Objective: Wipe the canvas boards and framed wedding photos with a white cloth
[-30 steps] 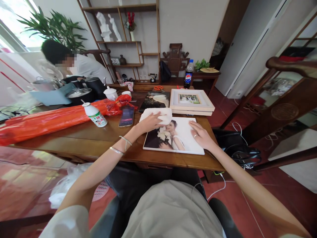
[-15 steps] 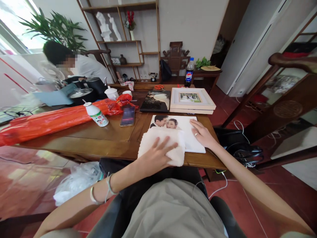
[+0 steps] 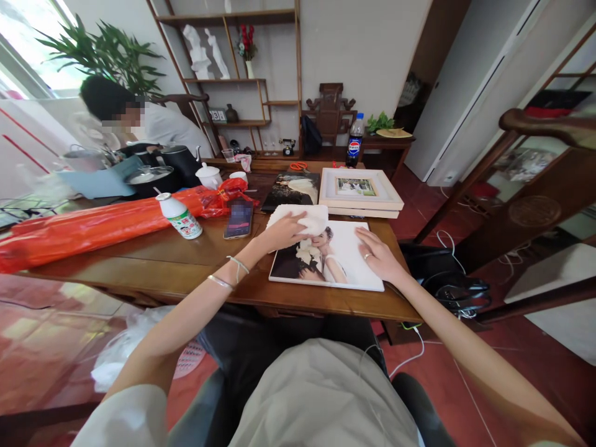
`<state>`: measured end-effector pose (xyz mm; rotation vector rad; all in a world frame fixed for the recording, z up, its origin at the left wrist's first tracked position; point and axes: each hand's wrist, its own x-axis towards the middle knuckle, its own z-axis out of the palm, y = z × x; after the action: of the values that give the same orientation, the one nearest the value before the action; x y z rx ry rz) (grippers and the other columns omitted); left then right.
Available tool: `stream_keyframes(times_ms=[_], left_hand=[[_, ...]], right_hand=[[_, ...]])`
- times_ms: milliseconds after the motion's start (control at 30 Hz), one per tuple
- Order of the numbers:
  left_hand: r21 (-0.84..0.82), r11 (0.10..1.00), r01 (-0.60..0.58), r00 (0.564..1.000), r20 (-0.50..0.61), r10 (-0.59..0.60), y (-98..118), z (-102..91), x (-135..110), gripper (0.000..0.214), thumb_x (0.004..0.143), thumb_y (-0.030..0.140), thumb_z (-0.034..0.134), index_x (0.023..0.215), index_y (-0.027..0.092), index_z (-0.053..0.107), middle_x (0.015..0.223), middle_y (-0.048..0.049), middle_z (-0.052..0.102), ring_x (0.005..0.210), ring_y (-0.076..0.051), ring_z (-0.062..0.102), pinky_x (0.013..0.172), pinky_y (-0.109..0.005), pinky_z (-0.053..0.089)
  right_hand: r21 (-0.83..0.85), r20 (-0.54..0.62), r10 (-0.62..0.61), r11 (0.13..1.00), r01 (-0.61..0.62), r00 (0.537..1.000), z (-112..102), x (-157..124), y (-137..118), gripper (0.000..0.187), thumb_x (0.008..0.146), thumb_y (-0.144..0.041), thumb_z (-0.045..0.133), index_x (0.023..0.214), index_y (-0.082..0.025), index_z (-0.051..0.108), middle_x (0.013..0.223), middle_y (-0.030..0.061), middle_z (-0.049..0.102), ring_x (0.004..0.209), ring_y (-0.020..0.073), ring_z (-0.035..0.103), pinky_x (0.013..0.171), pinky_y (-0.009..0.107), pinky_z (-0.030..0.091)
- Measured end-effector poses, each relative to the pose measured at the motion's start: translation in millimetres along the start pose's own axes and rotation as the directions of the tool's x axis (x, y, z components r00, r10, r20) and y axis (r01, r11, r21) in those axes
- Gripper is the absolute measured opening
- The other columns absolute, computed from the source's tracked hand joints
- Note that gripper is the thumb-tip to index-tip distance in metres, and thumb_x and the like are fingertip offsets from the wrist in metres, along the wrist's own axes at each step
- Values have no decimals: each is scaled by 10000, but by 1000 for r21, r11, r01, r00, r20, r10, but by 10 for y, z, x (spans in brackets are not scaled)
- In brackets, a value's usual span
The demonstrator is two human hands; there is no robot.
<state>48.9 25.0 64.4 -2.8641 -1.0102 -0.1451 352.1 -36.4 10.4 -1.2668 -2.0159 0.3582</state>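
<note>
A wedding photo panel lies flat on the wooden table in front of me. My left hand rests flat, fingers spread, on a fluffy white cloth, which covers the panel's upper left part and reaches past its far edge. With fingers stretched out, my right hand lies on the white right side of the panel, a ring on one finger. Just beyond the panel are a dark photo board and a stack of pale framed pictures.
To the left are a phone, a white drink bottle and a long red wrapped bundle. A cola bottle stands at the back. Another person leans over pots at the far left. A wooden chair is at right.
My left hand has slid the cloth away from me, from the panel's near left part to its far edge, uncovering the lower photo. The right hand stays in place.
</note>
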Motion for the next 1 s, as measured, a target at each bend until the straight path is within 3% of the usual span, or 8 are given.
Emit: stream_keyframes(times_ms=[100, 167, 333, 433, 533, 633, 867, 1000], left_hand=[[-7, 1000, 15, 1000, -6, -15, 10, -7, -4, 392, 1008, 357, 357, 1063, 136, 676, 1342, -166, 563, 1412, -237, 318, 1118, -496, 268], [-5, 1000, 10, 1000, 4, -10, 129, -43, -68, 391, 1007, 363, 361, 1061, 149, 683, 1369, -159, 541, 1405, -238, 331, 1116, -494, 277], [1, 992, -127, 992, 16, 127, 784, -139, -381, 294, 983, 341, 439, 1075, 258, 706, 1456, -54, 466, 1434, -273, 262, 1117, -536, 276], [-3, 989, -149, 988, -36, 149, 1226, -135, -560, 282, 967, 378, 468, 996, 281, 732, 1493, 1, 415, 1435, -314, 245, 1131, -569, 238], [17, 986, -165, 984, -69, 166, 1416, -117, -591, 263, 951, 396, 496, 984, 278, 728, 1506, 10, 391, 1434, -335, 235, 1123, -581, 249], [35, 988, -150, 987, -47, 151, 1274, -131, -429, 260, 966, 353, 475, 1049, 267, 706, 1502, -15, 399, 1430, -314, 254, 1104, -562, 296], [40, 999, -30, 1000, 3, 30, 561, -136, 175, 315, 992, 341, 416, 1070, 179, 674, 1364, -121, 546, 1399, -261, 312, 1055, -507, 378], [69, 998, 11, 1000, 6, -11, 530, -118, 276, 296, 986, 323, 427, 1043, 184, 683, 1434, -100, 481, 1376, -279, 348, 1040, -528, 394]], right_hand=[[4, 1, -5, 1000, 5, 1000, -7, -1, -9, 457, 910, -325, 452, 1350, -233, 536, 1437, 77, 503, 1377, 274, 396, 1164, 523, 295], [3, 1, -10, 1000, 10, 1000, -6, 0, -9, 457, 908, -323, 454, 1348, -234, 538, 1435, 76, 505, 1375, 273, 399, 1163, 522, 295], [-12, 5, 14, 1000, -14, 1000, 7, -1, -1, 461, 912, -321, 435, 1345, -203, 540, 1443, 96, 493, 1381, 274, 389, 1164, 523, 290], [-2, 1, 17, 1000, -17, 1000, 9, -5, 2, 460, 908, -319, 446, 1346, -217, 539, 1445, 88, 492, 1379, 275, 393, 1163, 524, 289], [10, -9, -5, 1000, 5, 1000, 6, -6, 11, 462, 897, -310, 464, 1348, -241, 536, 1438, 70, 503, 1373, 271, 402, 1161, 521, 293], [7, -9, -1, 1000, 1, 1000, 7, -4, 27, 464, 895, -308, 467, 1348, -238, 538, 1436, 73, 505, 1371, 273, 405, 1162, 522, 292], [-24, -6, -18, 1000, 18, 1000, 17, 1, 54, 458, 911, -324, 431, 1334, -194, 549, 1432, 96, 505, 1373, 269, 403, 1165, 497, 301], [-22, -4, -21, 1000, 21, 1000, 18, 1, 49, 455, 909, -320, 433, 1334, -202, 546, 1432, 93, 506, 1373, 272, 403, 1163, 510, 300]])
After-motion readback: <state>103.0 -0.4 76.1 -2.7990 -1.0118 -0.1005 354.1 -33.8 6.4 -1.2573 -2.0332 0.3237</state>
